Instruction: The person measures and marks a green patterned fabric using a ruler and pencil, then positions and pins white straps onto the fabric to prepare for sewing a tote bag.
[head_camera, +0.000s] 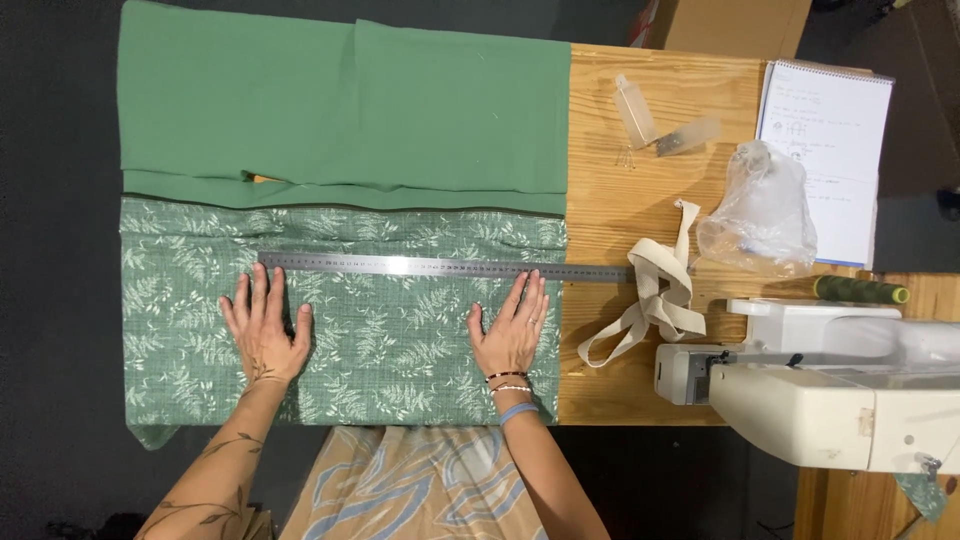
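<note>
Your left hand (264, 335) and right hand (512, 335) lie open, palms flat on the leaf-printed green fabric (390, 350) at centre frame, just below the long steel ruler (445, 267). Upper right, a crumpled clear plastic bag (760, 210) overlaps a white spiral notepad (830, 150).

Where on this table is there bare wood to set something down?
Bare wood lies between the patterned fabric and the webbing strap, beside the right hand, and above the metal ruler near the green fabric. It is crowded around the plastic bag, notebook and sewing machine.
</note>
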